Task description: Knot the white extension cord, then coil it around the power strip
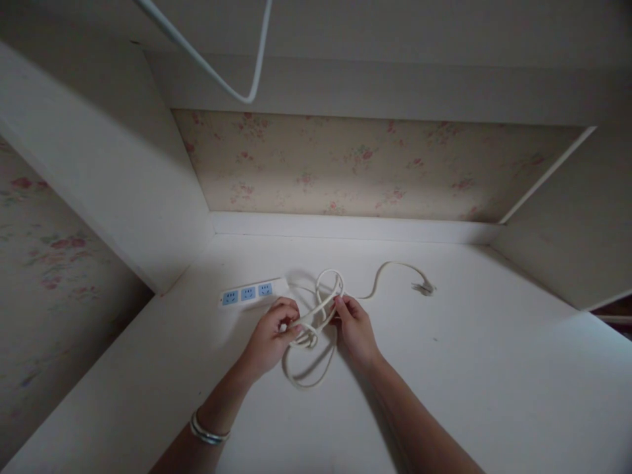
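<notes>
The pale cord [316,309] is gathered in loose, crossing loops between the two hands near the middle of the table [459,388], with one loop standing up beyond the fingers and another hanging toward the near side. The left hand [270,334] has its grip closed, thumb and fingers pinching several strands together; the right hand [356,327] has its grip closed too, thumb against forefinger on the cord. Just beyond the left hand lies the white power strip [253,293], slightly slanted, its three blue socket blocks facing up. To the right, a single length curves away to the plug [424,288], which lies beyond the right hand and well apart from it. Silvery bangles [205,431] circle the left wrist. Behind the table runs a low white ledge [345,227], with floral wallpaper [316,164] above it.
</notes>
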`<state>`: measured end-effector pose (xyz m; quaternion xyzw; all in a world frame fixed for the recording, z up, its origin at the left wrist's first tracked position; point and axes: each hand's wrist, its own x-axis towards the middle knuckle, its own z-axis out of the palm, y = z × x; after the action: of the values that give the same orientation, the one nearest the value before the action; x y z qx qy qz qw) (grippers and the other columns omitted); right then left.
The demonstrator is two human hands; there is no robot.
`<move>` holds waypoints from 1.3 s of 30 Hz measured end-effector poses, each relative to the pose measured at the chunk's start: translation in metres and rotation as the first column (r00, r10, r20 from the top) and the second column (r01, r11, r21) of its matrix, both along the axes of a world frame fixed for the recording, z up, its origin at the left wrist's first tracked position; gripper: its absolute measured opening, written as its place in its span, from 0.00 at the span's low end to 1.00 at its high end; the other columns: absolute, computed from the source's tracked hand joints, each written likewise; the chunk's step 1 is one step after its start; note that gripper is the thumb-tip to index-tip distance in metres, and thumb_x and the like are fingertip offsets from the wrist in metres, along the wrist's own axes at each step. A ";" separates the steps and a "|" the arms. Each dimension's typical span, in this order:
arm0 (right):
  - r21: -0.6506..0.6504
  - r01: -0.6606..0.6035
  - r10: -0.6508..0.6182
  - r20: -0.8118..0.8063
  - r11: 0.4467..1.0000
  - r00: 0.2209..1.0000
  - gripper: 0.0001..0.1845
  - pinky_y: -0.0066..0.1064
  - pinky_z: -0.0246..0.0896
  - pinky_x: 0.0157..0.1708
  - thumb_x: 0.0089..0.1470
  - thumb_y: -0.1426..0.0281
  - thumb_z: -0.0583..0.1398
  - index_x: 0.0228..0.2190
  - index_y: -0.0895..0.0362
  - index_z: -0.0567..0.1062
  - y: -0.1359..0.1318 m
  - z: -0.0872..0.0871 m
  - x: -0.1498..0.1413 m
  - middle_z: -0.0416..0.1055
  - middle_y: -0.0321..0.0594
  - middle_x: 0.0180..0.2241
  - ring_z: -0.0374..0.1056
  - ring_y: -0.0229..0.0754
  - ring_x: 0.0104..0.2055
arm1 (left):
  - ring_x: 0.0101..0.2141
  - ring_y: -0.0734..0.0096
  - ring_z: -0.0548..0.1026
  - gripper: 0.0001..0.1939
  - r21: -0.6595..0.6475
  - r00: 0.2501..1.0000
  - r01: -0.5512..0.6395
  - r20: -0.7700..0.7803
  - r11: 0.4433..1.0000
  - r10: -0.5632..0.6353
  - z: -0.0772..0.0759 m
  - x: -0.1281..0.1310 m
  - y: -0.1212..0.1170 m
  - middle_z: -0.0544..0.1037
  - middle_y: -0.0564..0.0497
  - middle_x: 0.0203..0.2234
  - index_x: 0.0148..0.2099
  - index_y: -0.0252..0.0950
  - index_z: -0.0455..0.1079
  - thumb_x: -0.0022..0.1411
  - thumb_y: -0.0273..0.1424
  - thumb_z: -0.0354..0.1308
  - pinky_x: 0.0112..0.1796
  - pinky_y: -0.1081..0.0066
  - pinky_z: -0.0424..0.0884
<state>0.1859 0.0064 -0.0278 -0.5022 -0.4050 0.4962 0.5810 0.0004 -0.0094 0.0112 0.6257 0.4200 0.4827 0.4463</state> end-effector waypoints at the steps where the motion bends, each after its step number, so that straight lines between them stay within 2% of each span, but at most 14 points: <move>1: -0.012 0.008 -0.009 -0.034 1.000 0.999 0.19 0.30 0.63 0.30 0.51 0.51 0.60 0.26 0.55 0.71 0.001 0.001 0.000 0.67 0.33 0.24 0.64 0.38 0.27 | 0.33 0.70 0.68 0.07 -0.014 1.000 0.010 0.027 1.000 -0.010 0.000 0.000 0.000 0.69 0.50 0.32 0.24 0.35 0.67 0.50 0.25 0.62 0.35 0.74 0.62; 8: -0.060 0.057 -0.068 -0.190 0.997 0.979 0.16 0.30 0.64 0.30 0.49 0.55 0.63 0.26 0.55 0.71 0.002 0.006 0.003 0.70 0.35 0.26 0.66 0.38 0.28 | 0.32 0.71 0.69 0.12 -0.093 0.978 0.062 0.207 0.994 -0.042 -0.002 -0.002 -0.003 0.73 0.51 0.29 0.19 0.35 0.62 0.47 0.21 0.61 0.35 0.72 0.64; 10: -0.081 0.063 -0.080 -0.231 0.995 0.970 0.15 0.31 0.65 0.30 0.49 0.55 0.63 0.28 0.55 0.71 0.003 0.004 0.005 0.72 0.36 0.29 0.67 0.38 0.28 | 0.31 0.70 0.71 0.12 -0.084 0.959 0.097 0.276 0.992 -0.071 -0.002 -0.003 -0.003 0.73 0.52 0.26 0.18 0.35 0.64 0.45 0.20 0.61 0.40 0.68 0.66; 12: -0.108 0.060 -0.087 -0.266 0.992 0.960 0.15 0.31 0.65 0.30 0.49 0.56 0.64 0.29 0.54 0.71 0.004 0.003 0.008 0.73 0.36 0.30 0.68 0.38 0.28 | 0.29 0.70 0.72 0.11 -0.049 0.942 0.139 0.314 0.989 -0.116 -0.001 -0.004 -0.003 0.74 0.53 0.22 0.17 0.37 0.67 0.45 0.20 0.61 0.49 0.60 0.64; 14: -0.119 0.054 -0.088 -0.295 0.991 0.951 0.15 0.32 0.66 0.31 0.49 0.56 0.64 0.29 0.54 0.70 0.005 0.002 0.011 0.73 0.35 0.29 0.68 0.38 0.28 | 0.27 0.70 0.73 0.11 -0.011 0.939 0.192 0.291 0.981 -0.181 0.001 -0.004 -0.004 0.74 0.54 0.18 0.17 0.39 0.70 0.46 0.21 0.61 0.56 0.54 0.58; 16: -0.108 0.049 -0.082 -0.324 0.993 0.942 0.14 0.33 0.66 0.32 0.49 0.57 0.64 0.29 0.53 0.69 0.005 0.003 0.012 0.73 0.34 0.28 0.69 0.38 0.28 | 0.25 0.69 0.74 0.12 -0.003 0.943 0.254 0.222 0.967 -0.247 0.004 -0.002 -0.004 0.76 0.53 0.17 0.16 0.41 0.72 0.48 0.22 0.61 0.57 0.51 0.57; 19: -0.092 0.038 -0.069 -0.370 0.995 0.927 0.13 0.33 0.66 0.33 0.49 0.59 0.65 0.32 0.52 0.69 0.005 0.007 0.013 0.74 0.33 0.29 0.69 0.37 0.28 | 0.24 0.67 0.75 0.13 -0.019 0.948 0.286 0.153 0.958 -0.279 0.008 -0.001 -0.006 0.77 0.52 0.18 0.16 0.42 0.73 0.49 0.23 0.62 0.55 0.51 0.60; 23: -0.076 -0.002 -0.030 -0.421 0.997 0.907 0.15 0.30 0.65 0.32 0.48 0.60 0.66 0.37 0.50 0.70 0.004 0.012 0.012 0.74 0.33 0.31 0.69 0.36 0.29 | 0.24 0.67 0.74 0.14 -0.024 0.951 0.278 0.148 0.960 -0.272 0.010 0.000 -0.006 0.77 0.51 0.17 0.16 0.41 0.73 0.47 0.20 0.60 0.49 0.55 0.66; 28: -0.054 -0.012 -0.007 -0.340 0.998 0.940 0.16 0.29 0.63 0.30 0.48 0.57 0.65 0.34 0.55 0.73 0.003 0.008 0.009 0.71 0.34 0.26 0.66 0.36 0.26 | 0.25 0.66 0.74 0.14 -0.042 0.955 0.267 0.147 0.963 -0.258 0.009 -0.002 -0.008 0.77 0.49 0.19 0.18 0.39 0.75 0.47 0.19 0.54 0.38 0.63 0.69; 30: -0.041 0.010 -0.022 -0.288 0.999 0.957 0.16 0.28 0.62 0.28 0.48 0.56 0.65 0.34 0.55 0.74 0.003 0.005 0.006 0.70 0.33 0.24 0.65 0.35 0.24 | 0.26 0.66 0.74 0.13 -0.084 0.950 0.275 0.177 0.958 -0.257 0.010 -0.001 -0.010 0.76 0.48 0.19 0.19 0.37 0.74 0.48 0.19 0.53 0.33 0.67 0.68; 32: -0.016 0.031 -0.034 -0.223 0.999 0.974 0.17 0.28 0.61 0.27 0.49 0.56 0.64 0.34 0.55 0.75 0.003 0.002 0.005 0.70 0.33 0.24 0.64 0.35 0.24 | 0.27 0.67 0.73 0.11 -0.152 0.944 0.294 0.200 0.944 -0.262 0.011 0.001 -0.012 0.76 0.48 0.21 0.22 0.36 0.75 0.51 0.21 0.54 0.32 0.69 0.67; 35: 0.029 0.030 -0.026 -0.117 0.999 0.993 0.17 0.28 0.61 0.29 0.51 0.55 0.63 0.36 0.56 0.76 0.001 0.001 0.004 0.70 0.35 0.26 0.64 0.36 0.27 | 0.29 0.68 0.74 0.08 -0.264 0.934 0.321 0.246 0.910 -0.258 0.012 0.006 -0.015 0.77 0.47 0.25 0.31 0.34 0.75 0.58 0.28 0.55 0.33 0.70 0.67; 39: 0.038 -0.001 0.002 -0.025 0.999 1.000 0.21 0.28 0.60 0.28 0.51 0.54 0.62 0.39 0.57 0.77 -0.002 0.004 0.003 0.72 0.36 0.27 0.64 0.36 0.26 | 0.28 0.69 0.74 0.16 -0.330 0.892 0.375 0.384 0.866 -0.239 0.009 0.012 -0.020 0.77 0.46 0.30 0.46 0.34 0.70 0.64 0.40 0.52 0.31 0.70 0.67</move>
<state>0.1892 0.0047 -0.0235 -0.4847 -0.4075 0.4952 0.5948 0.0128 -0.0296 0.0203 0.4918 0.3213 0.4074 0.6993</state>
